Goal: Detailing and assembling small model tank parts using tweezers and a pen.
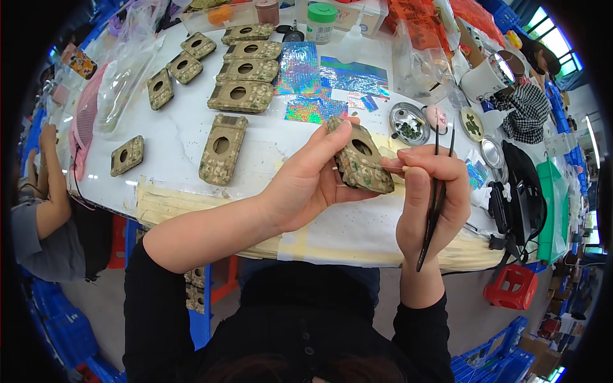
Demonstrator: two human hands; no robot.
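Observation:
My left hand [311, 182] holds a tan, speckled rectangular case [363, 161] with a round hole, tilted above the white table [179, 131]. My right hand [429, 201] grips black tweezers [436, 191], points up, and its fingertips touch the case's right edge. Several similar cases lie on the table, the nearest one [221, 148] to the left of my left hand, another row [246, 70] farther back.
Sheets of holographic foil [322, 80] lie beyond my hands. Small metal dishes [408, 123] sit to the right, with a tape roll [486, 76], a white bottle [350, 45] and a green-lidded jar [320, 22]. Another person [45, 210] sits at left. A red stool [511, 287] stands at lower right.

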